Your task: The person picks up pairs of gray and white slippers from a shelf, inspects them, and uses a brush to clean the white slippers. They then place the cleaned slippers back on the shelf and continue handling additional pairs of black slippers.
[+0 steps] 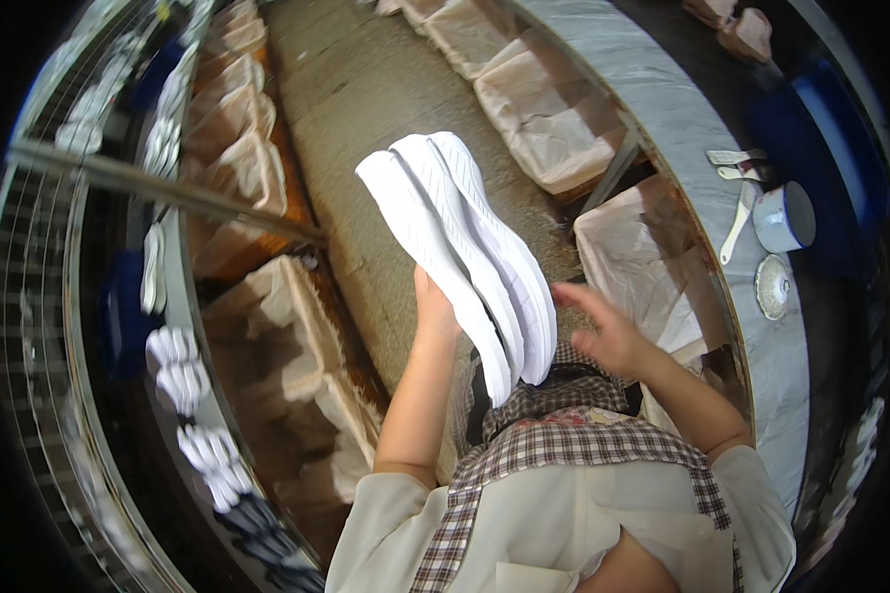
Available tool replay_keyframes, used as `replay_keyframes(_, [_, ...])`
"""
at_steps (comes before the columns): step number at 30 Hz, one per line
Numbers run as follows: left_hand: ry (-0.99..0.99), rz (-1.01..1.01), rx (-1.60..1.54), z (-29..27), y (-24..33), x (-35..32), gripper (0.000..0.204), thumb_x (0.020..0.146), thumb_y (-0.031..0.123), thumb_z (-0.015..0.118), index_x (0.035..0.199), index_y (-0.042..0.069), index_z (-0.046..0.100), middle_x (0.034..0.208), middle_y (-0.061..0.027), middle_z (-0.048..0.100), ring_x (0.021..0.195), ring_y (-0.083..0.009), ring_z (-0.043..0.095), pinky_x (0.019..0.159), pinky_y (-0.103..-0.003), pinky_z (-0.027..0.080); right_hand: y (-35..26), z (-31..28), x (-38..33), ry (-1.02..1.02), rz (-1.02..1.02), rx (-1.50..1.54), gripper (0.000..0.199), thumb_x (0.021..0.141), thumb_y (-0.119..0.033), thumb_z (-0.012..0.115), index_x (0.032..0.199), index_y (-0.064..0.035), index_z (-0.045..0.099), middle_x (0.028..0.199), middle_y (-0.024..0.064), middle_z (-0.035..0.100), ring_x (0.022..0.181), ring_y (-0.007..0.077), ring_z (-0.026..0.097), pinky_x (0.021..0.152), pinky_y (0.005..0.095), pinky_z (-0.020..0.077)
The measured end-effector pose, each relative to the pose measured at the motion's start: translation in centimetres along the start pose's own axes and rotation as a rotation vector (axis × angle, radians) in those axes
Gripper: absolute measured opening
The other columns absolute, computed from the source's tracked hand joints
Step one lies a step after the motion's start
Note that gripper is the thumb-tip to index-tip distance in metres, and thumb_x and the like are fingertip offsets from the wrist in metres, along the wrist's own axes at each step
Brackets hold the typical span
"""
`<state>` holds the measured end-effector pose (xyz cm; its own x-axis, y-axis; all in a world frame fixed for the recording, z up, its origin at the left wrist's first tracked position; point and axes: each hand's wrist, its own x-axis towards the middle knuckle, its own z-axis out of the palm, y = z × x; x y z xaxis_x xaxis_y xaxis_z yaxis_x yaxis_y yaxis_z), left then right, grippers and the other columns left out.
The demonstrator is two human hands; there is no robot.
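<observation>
A stack of white shoe soles (pixel 465 257), about three side by side on edge, is held up in front of me. My left hand (pixel 437 306) is closed round the left side of the stack, its fingers mostly hidden behind the soles. On the other side my right hand (pixel 608 336) has its fingers apart, the fingertips close to the outermost sole's edge; whether they touch it I cannot tell. The soles' far ends tilt up and to the left over the floor.
Crates with pale liners (pixel 544 109) line both sides of the concrete floor (pixel 336 89). White soles (pixel 178 371) and dark soles (pixel 252 534) lie on the left conveyor. On the right bench (pixel 761 385) stand a mug (pixel 783 217), a lid (pixel 772 287) and brushes (pixel 739 222). A metal bar (pixel 188 198) crosses left.
</observation>
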<state>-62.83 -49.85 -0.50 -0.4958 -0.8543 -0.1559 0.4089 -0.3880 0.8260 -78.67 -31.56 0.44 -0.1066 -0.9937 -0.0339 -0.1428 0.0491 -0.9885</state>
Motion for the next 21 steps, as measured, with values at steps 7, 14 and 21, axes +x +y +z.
replay_keyframes(7, [0.358,0.335,0.19,-5.6,1.2,-13.6,0.046,0.097,0.03,0.044,0.128,-0.004,0.036,0.118,-0.0157,0.053,0.105,-0.0218,0.055,0.087,-0.033,0.049,-1.7,11.0,-4.9,-0.332,0.115,0.015,0.12,0.064,-0.043,0.078,0.142,0.0029,0.0,0.139,0.0273,0.028,0.129,0.0354,0.033,0.106,0.042,0.0274])
replay_keyframes(14, [0.899,0.741,0.103,-11.2,1.9,-31.6,0.064,0.092,0.03,0.054,0.136,-0.002,0.02,0.131,-0.0168,0.038,0.12,-0.0254,0.039,0.103,-0.038,0.031,-2.7,23.2,-10.0,-0.456,-0.1,0.094,0.089,0.074,-0.003,0.062,0.143,-0.0004,0.006,0.141,0.0229,0.023,0.128,0.0319,0.034,0.105,0.0412,0.029])
replay_keyframes(21, [1.202,0.889,0.259,-15.7,0.6,-55.9,0.091,0.083,0.037,0.066,0.14,0.001,0.004,0.138,-0.019,0.026,0.127,-0.0279,0.031,0.106,-0.041,0.027,-5.3,37.5,-18.9,-0.815,-0.224,0.107,0.072,0.078,-0.002,0.064,0.139,0.0023,0.026,0.135,0.0185,0.039,0.125,0.0269,0.04,0.103,0.0373,0.0321])
